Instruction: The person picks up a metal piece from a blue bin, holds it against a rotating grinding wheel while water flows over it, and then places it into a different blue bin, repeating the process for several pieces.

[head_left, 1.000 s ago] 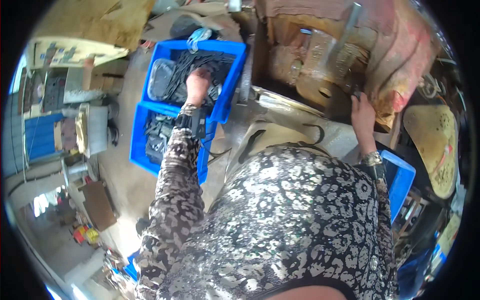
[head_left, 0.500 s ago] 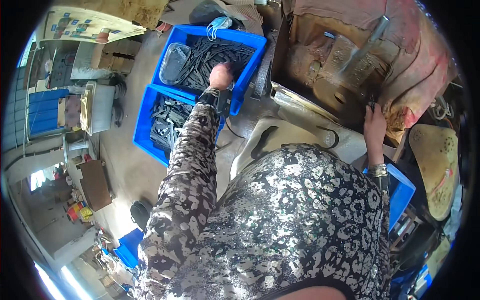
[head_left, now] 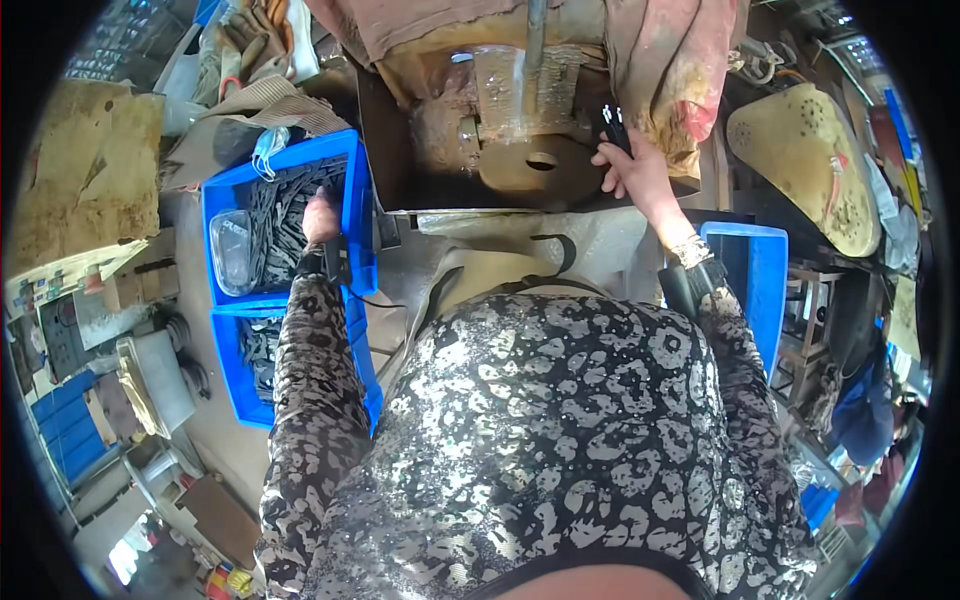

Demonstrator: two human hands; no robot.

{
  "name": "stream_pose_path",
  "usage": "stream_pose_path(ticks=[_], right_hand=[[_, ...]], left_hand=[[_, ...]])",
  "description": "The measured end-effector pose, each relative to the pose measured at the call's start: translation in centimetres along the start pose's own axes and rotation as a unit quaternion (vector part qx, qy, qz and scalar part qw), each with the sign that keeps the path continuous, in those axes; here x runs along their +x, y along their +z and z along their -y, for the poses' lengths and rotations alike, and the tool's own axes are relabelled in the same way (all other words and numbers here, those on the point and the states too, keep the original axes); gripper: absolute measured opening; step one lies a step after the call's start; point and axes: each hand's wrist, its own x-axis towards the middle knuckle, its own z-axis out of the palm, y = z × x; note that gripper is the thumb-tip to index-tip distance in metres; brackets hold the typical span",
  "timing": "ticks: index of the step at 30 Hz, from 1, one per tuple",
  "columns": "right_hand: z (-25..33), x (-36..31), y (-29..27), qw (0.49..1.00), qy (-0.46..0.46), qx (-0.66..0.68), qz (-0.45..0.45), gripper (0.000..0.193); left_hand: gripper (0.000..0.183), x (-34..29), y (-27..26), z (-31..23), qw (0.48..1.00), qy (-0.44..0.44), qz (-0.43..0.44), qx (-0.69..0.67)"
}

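**Left hand (head_left: 321, 220) was in blue bin (head_left: 357, 188), right hand (head_left: 640, 178) held black pieces (head_left: 617, 134)**

In the head view, the left was at dark strips (head_left: 272, 215) near a clear tub (head_left: 232, 252); its grip could not be told. The right, well apart, was clamped on its pieces beside a reddish cloth (head_left: 665, 80).

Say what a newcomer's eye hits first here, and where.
Probably the bright blue rectangular plastic bin on the person's left, heaped with thin dark strips, the left hand among them. Next, likely the brown, wet-looking, box-like enclosure straight ahead, draped with stained reddish cloth. At its right side, the right hand holds slim black pieces with pale tips.
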Motion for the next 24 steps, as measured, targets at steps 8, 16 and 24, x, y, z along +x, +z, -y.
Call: stream_pose_path(ticks=[8, 16, 24], right_hand=[[-0.1, -0.2, -0.2, 0.999, -0.014, 0.029, 0.006, 0.019], [-0.6, -0.2, -0.3, 0.997, -0.068, 0.019, 0.021, 0.020], [-1.3, 0.6, -0.5, 0.993, -0.079, -0.086, 0.004, 0.029]], left_hand=[[0.015, -1.4, -4.5, -0.8, 0.913, -0.180, 0.026, -0.365], [0.013, -3.2, -9.2, -2.8, 0.735, -0.174, -0.141, -0.640], [0.013, -6.1, -10.0, -0.1, 0.697, -0.214, -0.175, -0.662]])
